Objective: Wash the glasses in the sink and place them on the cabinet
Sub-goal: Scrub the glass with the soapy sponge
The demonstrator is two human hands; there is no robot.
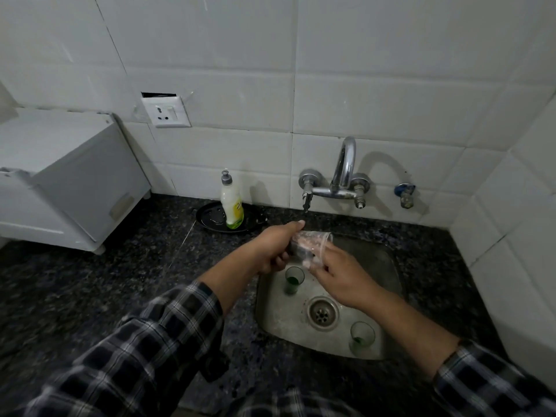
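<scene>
A clear glass (313, 239) lies sideways above the steel sink (379, 266), just under the tap spout (306, 203). My left hand (275, 246) grips its base. Several fingers of my right hand (334, 270) reach inside its mouth. Two more small glasses with green residue stand in the sink: one (294, 279) at the back left below my hands, one (362, 338) at the front right near the drain (322, 313). A white cabinet (69, 176) stands on the counter at the left.
A dish soap bottle (231, 203) stands on a black tray (207, 219) behind the sink's left corner. A chrome tap (343, 176) is fixed to the tiled wall, with a small valve (405, 195) to its right. The dark granite counter (120, 281) surrounds the sink.
</scene>
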